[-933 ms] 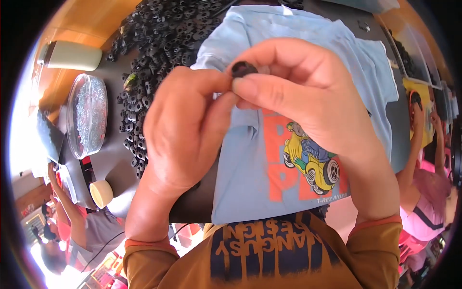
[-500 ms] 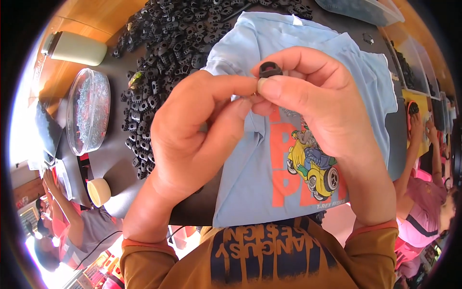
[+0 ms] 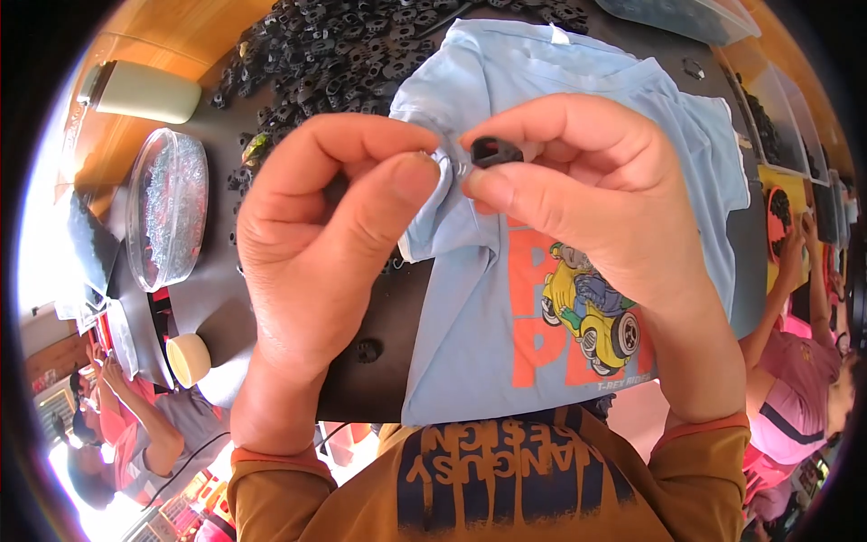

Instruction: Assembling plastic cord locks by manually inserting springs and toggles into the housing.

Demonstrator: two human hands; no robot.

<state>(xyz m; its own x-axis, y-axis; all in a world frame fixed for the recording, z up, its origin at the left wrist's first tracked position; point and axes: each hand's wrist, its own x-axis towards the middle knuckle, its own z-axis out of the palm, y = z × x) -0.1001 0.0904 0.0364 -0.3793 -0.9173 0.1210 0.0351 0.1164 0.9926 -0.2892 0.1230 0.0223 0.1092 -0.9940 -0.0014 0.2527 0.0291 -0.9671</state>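
Observation:
Over the blue T-shirt (image 3: pixel 470 316), both my hands are raised close together. My right hand (image 3: pixel 587 172) pinches a small black plastic part (image 3: pixel 495 152) with an opening in its end, between thumb and fingers. Beside that part shows a tiny shiny, silvery piece (image 3: pixel 462 169), too small to name. To the left, my left hand (image 3: pixel 325 208) has thumb and forefinger drawn together in a pinch, a short gap from the black part. What its fingertips hold, if anything, I cannot make out.
Many black plastic parts (image 3: pixel 334 63) are heaped on the dark table. At left stand a clear round dish (image 3: pixel 169 212) of small shiny pieces, a pale bottle (image 3: pixel 147 92) and a cream cup (image 3: pixel 188 361). Clear bins (image 3: pixel 781 117) line the right, where another person's hands (image 3: pixel 799 239) work.
My left hand has drawn away to the left from the right one. The black part has tilted over in my right fingers, which moved slightly. A loose black part now shows beside my left wrist.

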